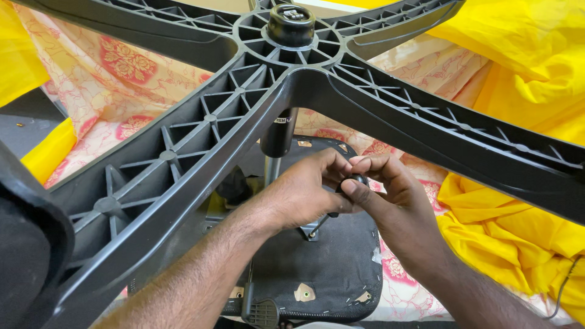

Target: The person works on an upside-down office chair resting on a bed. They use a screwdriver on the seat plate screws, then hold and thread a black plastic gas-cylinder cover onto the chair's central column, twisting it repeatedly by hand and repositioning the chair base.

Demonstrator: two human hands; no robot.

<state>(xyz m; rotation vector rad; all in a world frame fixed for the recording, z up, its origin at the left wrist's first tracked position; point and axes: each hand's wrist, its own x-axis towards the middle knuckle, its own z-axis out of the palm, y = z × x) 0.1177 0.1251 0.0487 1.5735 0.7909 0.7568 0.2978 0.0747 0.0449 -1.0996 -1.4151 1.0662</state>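
Note:
An office chair lies upside down. Its black ribbed star base (201, 134) spreads across the view, with the hub (291, 24) at the top. The gas cylinder (278, 137) runs down from the hub to the underside of the black seat (329, 268). Below the base, my left hand (301, 192) and my right hand (390, 195) meet, and together their fingertips pinch a small black knob (356, 180) above the seat mechanism. My fingers cover most of the knob.
Pink floral cloth (116, 79) and yellow cloth (524, 55) lie beneath the chair. A black lever paddle (262, 312) sticks out at the seat's near edge. A dark rounded part (24, 256), probably a caster or armrest, fills the lower left corner.

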